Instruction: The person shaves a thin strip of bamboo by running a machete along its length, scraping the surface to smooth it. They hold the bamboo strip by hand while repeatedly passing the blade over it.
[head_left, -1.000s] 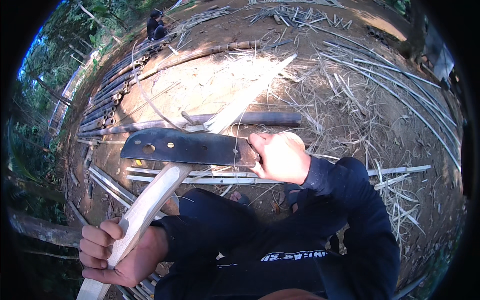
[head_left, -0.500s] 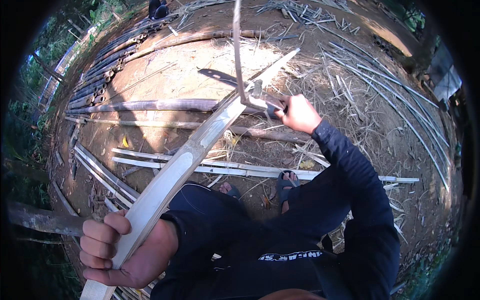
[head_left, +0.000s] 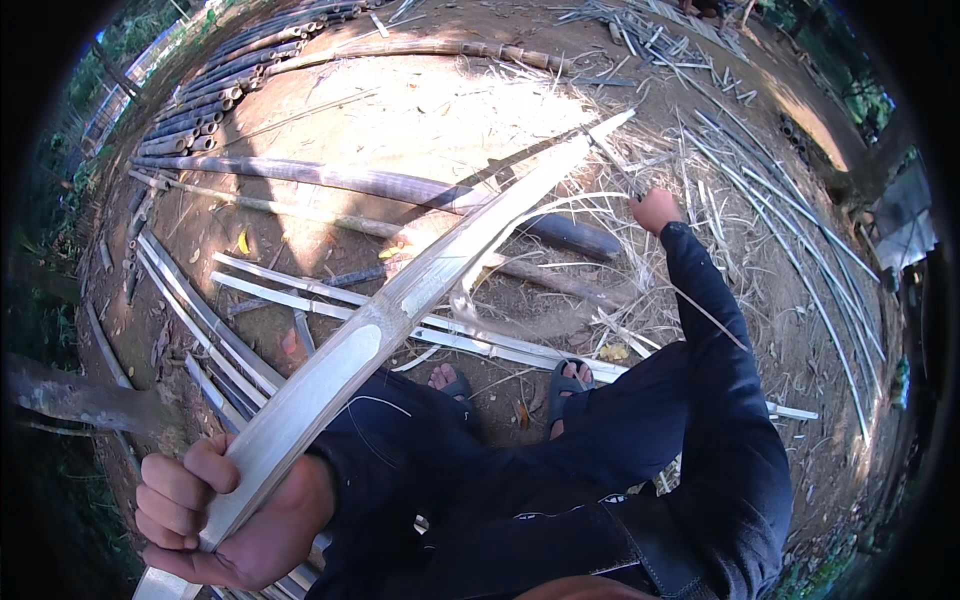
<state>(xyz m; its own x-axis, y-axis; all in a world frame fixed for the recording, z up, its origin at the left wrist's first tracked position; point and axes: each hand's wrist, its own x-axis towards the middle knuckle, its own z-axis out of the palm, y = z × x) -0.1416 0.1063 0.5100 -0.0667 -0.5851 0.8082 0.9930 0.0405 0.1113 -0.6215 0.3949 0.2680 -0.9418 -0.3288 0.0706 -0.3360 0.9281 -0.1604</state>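
Note:
My left hand (head_left: 235, 510) is closed around the near end of a long split bamboo strip (head_left: 400, 290), which slants up and away to the right. Its pale inner face has a smooth shaved patch. My right hand (head_left: 656, 211) grips the handle of a knife (head_left: 615, 155) close to the strip's far tip. Most of the blade is thin and hard to make out against the bright ground. A thin curled shaving (head_left: 555, 207) hangs beside the strip's far half.
A dark bamboo pole (head_left: 370, 182) lies across the ground ahead. Split strips (head_left: 290, 290) lie before my sandalled feet (head_left: 570, 385). Stacked poles (head_left: 200, 115) are at far left, long slats (head_left: 790, 210) at right, and shavings (head_left: 700, 250) litter the ground. A tree trunk (head_left: 80, 392) stands left.
My right hand has moved outward to the right, bringing the knife from mid-strip to near its far tip. The upright sliver has dropped into a curl. My left hand keeps its grip.

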